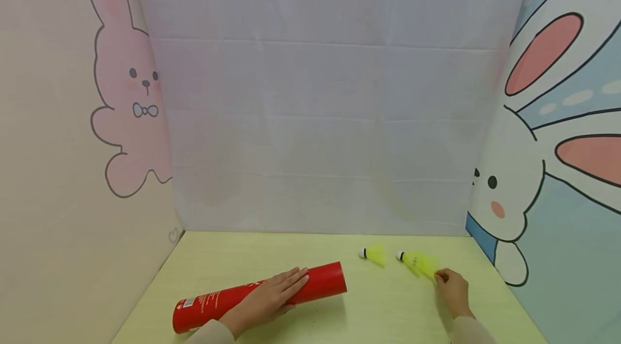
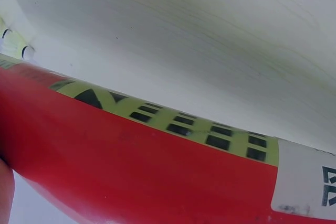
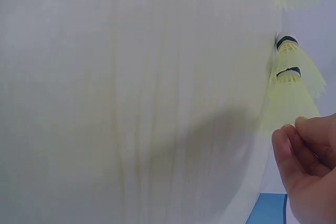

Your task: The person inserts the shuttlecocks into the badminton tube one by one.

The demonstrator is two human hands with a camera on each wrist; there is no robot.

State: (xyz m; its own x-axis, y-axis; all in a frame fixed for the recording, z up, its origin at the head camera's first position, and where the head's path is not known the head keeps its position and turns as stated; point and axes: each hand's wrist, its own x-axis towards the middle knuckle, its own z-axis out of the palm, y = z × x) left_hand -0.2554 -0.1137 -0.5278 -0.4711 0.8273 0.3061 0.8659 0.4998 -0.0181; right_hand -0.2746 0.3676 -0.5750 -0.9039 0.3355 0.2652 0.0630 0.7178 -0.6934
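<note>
1. My red cylindrical tube [image 1: 320,283] reaches slantwise across the left part of the pale yellow desk [image 1: 388,311].
2. My left grip [image 1: 269,295] holds that tube near its middle, fingers laid over it.
3. A single yellow shuttlecock [image 1: 374,254] lies right of the tube, white head leftward.
4. Near it, two nested shuttlecocks [image 1: 416,262] point the same way.
5. My right grip [image 1: 453,291] pinches their skirt end.

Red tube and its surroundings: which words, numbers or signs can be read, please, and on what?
None reads clearly.
Red tube: white print, too small; larger lettering partly under the left hand.
Barcode: too small.
White patch on the tube: black characters, cut off by picture edge.
Yellow strip on tube: black shapes, perhaps letters, unreadable.
</note>
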